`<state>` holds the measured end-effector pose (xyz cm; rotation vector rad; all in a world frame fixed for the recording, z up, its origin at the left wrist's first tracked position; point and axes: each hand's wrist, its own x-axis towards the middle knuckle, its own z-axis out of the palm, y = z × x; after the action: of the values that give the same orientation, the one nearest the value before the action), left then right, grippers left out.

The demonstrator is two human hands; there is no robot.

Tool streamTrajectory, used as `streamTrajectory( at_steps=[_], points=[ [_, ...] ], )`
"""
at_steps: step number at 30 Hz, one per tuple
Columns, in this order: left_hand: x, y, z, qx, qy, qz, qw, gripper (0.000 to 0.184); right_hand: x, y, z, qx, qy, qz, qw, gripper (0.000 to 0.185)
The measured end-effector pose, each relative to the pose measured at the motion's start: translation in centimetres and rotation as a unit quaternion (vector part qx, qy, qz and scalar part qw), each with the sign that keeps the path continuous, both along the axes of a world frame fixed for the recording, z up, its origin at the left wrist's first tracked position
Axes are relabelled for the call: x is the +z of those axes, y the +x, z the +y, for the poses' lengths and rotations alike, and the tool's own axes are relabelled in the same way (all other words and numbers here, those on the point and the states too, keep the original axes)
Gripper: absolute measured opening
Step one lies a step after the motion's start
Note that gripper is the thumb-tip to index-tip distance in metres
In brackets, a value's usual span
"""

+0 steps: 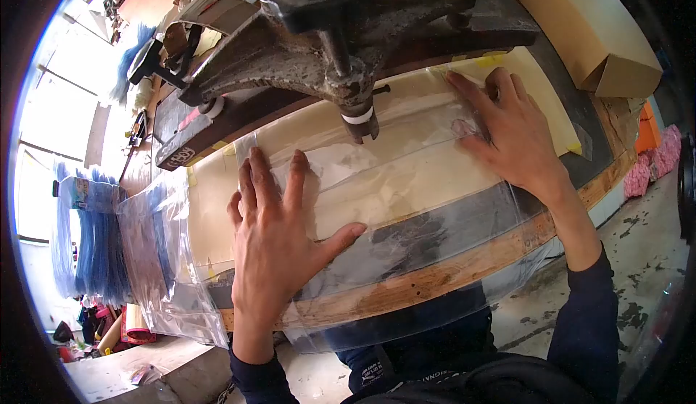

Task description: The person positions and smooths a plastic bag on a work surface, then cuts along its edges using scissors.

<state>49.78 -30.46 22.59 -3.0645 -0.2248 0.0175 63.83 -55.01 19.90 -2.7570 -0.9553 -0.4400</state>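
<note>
My left hand (272,233) lies spread on a clear plastic sheet (420,259), its fingers pointing toward the machine. On the right, my right hand (507,125) rests on the same sheet with its fingers apart and slightly bent. Beneath the plastic is a cream-coloured board (399,179) with bits of yellow tape. The sheet hangs over the wooden front edge of the table (435,272). A dark metal machine head (319,56) stands over the board, its lower tip between and beyond my hands.
More clear plastic (167,252) hangs at the left, beside bundles of blue strands (94,237). An open cardboard box (587,34) sits at the back right. Pink cloth (656,161) is at the far right. A black-handled lever (156,63) projects at the upper left.
</note>
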Motion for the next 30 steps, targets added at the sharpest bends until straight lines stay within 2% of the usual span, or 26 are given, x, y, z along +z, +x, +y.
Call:
streamTrajectory(
  at_steps=[2, 6, 8, 30],
  points=[
    [-0.03, 0.01, 0.05, -0.037, 0.013, -0.031, 0.999, 0.090, 0.05, 0.01, 0.03, -0.001, 0.002, 0.003, 1.000, 0.061],
    [0.03, 0.07, -0.06, -0.041, 0.017, -0.028, 0.999, 0.090, -0.03, 0.04, 0.03, -0.005, -0.004, 0.002, 1.000, 0.062],
    [0.14, 0.14, -0.19, 0.003, 0.002, 0.004, 1.000, 0.098, -0.01, 0.05, 0.04, -0.006, -0.005, -0.005, 1.000, 0.062],
    [0.14, 0.16, -0.18, 0.005, 0.000, 0.015, 1.000, 0.096, 0.40, -0.19, 0.27, -0.015, -0.031, 0.018, 0.999, 0.057]
  ],
)
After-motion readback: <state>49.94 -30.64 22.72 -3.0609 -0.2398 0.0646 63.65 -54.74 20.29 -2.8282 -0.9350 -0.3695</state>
